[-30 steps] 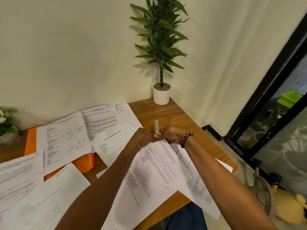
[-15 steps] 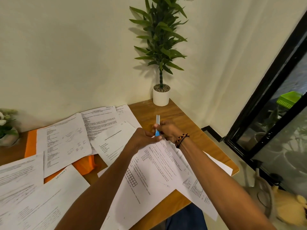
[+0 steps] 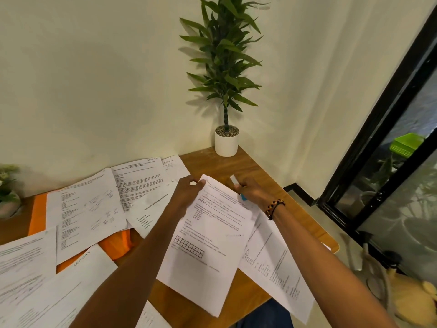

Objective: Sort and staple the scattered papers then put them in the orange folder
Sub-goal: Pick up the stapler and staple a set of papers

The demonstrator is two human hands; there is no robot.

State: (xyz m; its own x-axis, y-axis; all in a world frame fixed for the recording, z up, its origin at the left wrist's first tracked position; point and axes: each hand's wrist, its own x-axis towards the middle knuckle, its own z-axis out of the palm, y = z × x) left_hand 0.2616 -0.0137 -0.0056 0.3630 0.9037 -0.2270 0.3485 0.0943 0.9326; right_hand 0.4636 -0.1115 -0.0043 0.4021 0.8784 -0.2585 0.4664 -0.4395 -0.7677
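Papers (image 3: 208, 245) we are sorting lie mid-desk, a small set held at its far corner. Our left hand (image 3: 186, 192) pinches that corner; our right hand (image 3: 250, 190) curls round a stapler (image 3: 237, 188), just right of it. If we loosen the pinch, the sheets may fan out and the staple could catch only some, or land crooked. The folder (image 3: 37, 209) lies at the left, mostly buried under papers, so sliding it out might scatter them. We count one folder, one stapler, one potted plant (image 3: 225, 140), and roughly nine loose sheets or sets.
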